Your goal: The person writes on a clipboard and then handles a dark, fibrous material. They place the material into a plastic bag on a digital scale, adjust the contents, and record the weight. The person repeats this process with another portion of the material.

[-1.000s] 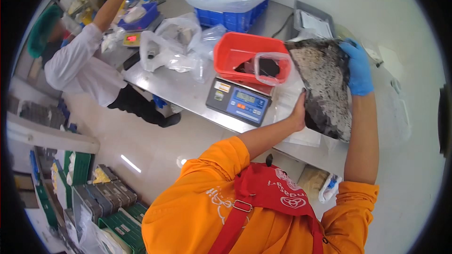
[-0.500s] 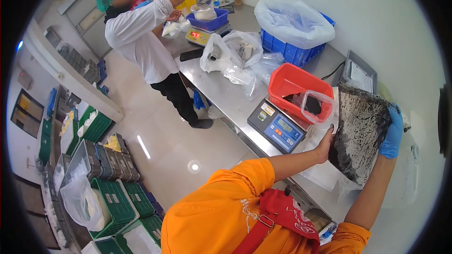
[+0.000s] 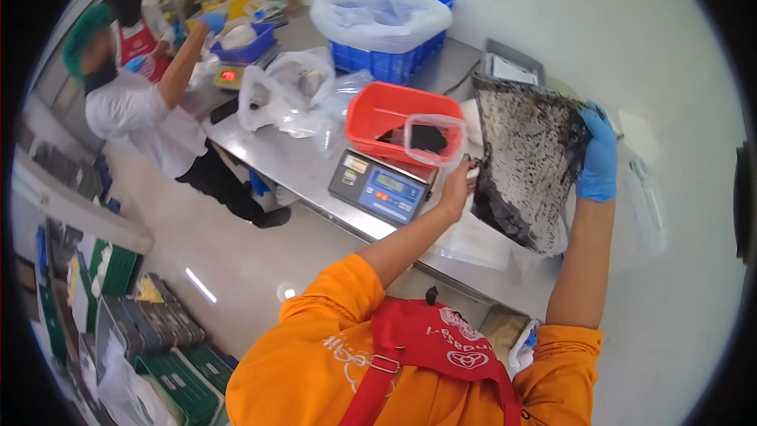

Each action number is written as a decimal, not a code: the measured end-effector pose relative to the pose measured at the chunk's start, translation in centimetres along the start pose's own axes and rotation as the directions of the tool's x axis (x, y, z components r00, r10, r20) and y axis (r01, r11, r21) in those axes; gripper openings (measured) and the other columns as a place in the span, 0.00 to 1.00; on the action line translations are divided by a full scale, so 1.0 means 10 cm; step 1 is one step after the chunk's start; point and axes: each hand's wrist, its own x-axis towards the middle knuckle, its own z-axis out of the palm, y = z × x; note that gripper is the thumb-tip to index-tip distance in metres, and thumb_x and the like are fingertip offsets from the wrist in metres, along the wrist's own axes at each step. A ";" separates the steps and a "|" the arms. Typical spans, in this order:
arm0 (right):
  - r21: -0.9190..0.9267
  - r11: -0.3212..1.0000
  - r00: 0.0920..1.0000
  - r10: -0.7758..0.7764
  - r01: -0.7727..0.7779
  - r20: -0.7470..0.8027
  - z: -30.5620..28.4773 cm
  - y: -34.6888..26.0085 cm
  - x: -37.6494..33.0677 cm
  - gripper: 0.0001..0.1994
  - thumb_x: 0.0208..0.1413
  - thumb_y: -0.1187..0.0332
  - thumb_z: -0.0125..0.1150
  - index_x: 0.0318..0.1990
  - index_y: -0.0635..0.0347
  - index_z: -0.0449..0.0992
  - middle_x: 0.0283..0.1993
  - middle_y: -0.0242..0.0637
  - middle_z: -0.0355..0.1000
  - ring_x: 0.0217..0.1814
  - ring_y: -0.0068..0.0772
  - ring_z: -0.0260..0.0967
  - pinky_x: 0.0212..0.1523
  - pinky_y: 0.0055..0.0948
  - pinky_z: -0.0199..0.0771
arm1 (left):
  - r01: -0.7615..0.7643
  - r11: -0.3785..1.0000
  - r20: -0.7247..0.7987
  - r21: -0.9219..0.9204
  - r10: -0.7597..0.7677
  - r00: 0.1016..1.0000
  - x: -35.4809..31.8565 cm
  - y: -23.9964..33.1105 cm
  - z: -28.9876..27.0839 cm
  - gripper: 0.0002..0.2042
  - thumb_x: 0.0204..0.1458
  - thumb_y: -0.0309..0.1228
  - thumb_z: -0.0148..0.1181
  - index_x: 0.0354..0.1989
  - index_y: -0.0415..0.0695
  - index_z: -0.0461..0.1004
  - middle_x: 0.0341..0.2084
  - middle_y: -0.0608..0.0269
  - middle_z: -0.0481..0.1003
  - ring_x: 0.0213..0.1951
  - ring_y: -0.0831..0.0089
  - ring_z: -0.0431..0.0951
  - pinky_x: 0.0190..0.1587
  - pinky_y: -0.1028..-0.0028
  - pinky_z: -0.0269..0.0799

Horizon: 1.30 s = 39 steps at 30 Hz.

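Note:
A large clear plastic bag point(image 3: 527, 159) smeared with dark crumbly stuff hangs between my hands above the steel table point(image 3: 268, 154). My bare left hand point(image 3: 457, 185) pinches its left edge. My right hand point(image 3: 597, 154), in a blue glove, grips its upper right corner. Just left of the bag a red basin point(image 3: 380, 114) sits on a digital scale point(image 3: 380, 187). A small clear tub point(image 3: 432, 138) with a dark lump stands inside the basin.
A blue crate point(image 3: 394, 63) lined with a white bag stands at the back. Loose plastic bags point(image 3: 288, 95) lie on the table. A co-worker in a green cap point(image 3: 130, 106) works at a second scale far left. Green crates point(image 3: 169, 371) are stacked on the floor.
The view has swung, so the co-worker appears farther left. I still hold the bag in both hands, now tipped with its corner down.

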 end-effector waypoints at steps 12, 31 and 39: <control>0.207 0.976 0.997 -0.051 0.061 -0.057 -0.90 -0.34 -0.14 0.12 0.57 0.75 0.55 0.49 0.67 0.73 0.43 0.42 0.78 0.43 0.38 0.78 0.48 0.34 0.80 | 0.154 0.981 0.232 -0.117 -0.124 0.965 0.21 -0.67 0.17 0.31 0.66 0.57 0.37 0.55 0.39 0.69 0.54 0.56 0.72 0.51 0.62 0.75 0.56 0.65 0.68; -0.289 0.949 0.758 -0.279 0.125 -0.590 -3.86 -1.54 -3.11 0.16 0.56 0.69 0.60 0.51 0.63 0.72 0.44 0.38 0.77 0.43 0.30 0.76 0.46 0.29 0.77 | 0.641 0.767 0.642 0.016 -0.499 0.582 -0.05 -1.45 1.08 0.32 0.64 0.57 0.35 0.66 0.44 0.60 0.64 0.47 0.63 0.63 0.48 0.66 0.65 0.51 0.61; -0.213 0.974 0.660 -0.208 0.074 -0.722 -4.69 -1.49 -4.37 0.16 0.56 0.68 0.61 0.51 0.62 0.71 0.44 0.36 0.74 0.44 0.29 0.73 0.51 0.30 0.74 | 0.170 0.939 0.384 0.298 -0.281 0.880 0.73 -1.62 1.23 0.21 0.64 0.45 0.47 0.58 0.43 0.66 0.50 0.53 0.75 0.48 0.62 0.77 0.50 0.66 0.73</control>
